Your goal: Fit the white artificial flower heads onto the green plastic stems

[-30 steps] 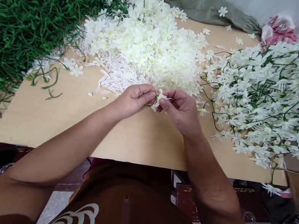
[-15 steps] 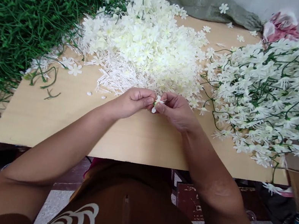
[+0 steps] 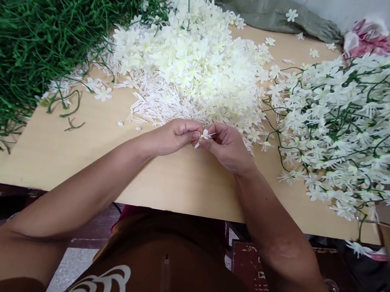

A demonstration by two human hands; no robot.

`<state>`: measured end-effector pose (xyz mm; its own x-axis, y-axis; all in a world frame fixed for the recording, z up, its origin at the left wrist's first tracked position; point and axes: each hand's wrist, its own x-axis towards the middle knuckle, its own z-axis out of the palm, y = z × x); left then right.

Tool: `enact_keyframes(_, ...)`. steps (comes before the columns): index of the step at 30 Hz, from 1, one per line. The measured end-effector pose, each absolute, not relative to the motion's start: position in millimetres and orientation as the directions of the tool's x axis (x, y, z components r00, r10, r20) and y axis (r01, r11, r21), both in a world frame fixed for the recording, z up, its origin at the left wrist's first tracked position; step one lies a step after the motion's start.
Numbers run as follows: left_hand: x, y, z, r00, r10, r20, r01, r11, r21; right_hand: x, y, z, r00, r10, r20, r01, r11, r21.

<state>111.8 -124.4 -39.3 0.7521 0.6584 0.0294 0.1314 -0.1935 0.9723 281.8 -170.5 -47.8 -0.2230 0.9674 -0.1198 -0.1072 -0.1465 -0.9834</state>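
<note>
In front of my chest, over the table [image 3: 180,188], both hands meet at a small white artificial flower [image 3: 204,135]. My right hand [image 3: 230,147] pinches it between thumb and bent fingers, its petals and thin white stamens poking out. My left hand [image 3: 177,136] is closed against its left side, thumb on forefinger, on what looks like the end of a green stem, mostly hidden by the fingers. Just beyond the hands lie a heap of loose white flower heads [image 3: 203,57] and a spread of thin white stamens [image 3: 161,102].
A tall heap of green plastic stems [image 3: 56,31] covers the left. Stemmed white flowers [image 3: 357,124] are piled on the right, some hanging over the table edge. Grey-green cloth [image 3: 257,8] and a pink-and-white bundle [image 3: 368,38] lie along the back.
The white flower has turned and tilted a little between my fingertips, and its green part is less visible. Both hands stay together in nearly the same place; the view has shifted slightly.
</note>
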Motion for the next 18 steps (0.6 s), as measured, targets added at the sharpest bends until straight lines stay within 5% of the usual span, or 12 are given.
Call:
enact_keyframes(7, 118.6, -128.6, -30.3, 0.695, 0.718, 0.035, 0.060, -0.106, 0.993, 285.8, -168.1, -40.0, -0.164, 0.984, -0.064, -0.130, -0.086, -0.988)
enact_keyframes(18, 111.2, -123.3, -23.4, 0.554, 0.784, 0.281, 0.327, -0.515, 0.792, 296.2, -176.9, -11.6, 0.004, 0.994, 0.111, 0.083, 0.110, -0.990)
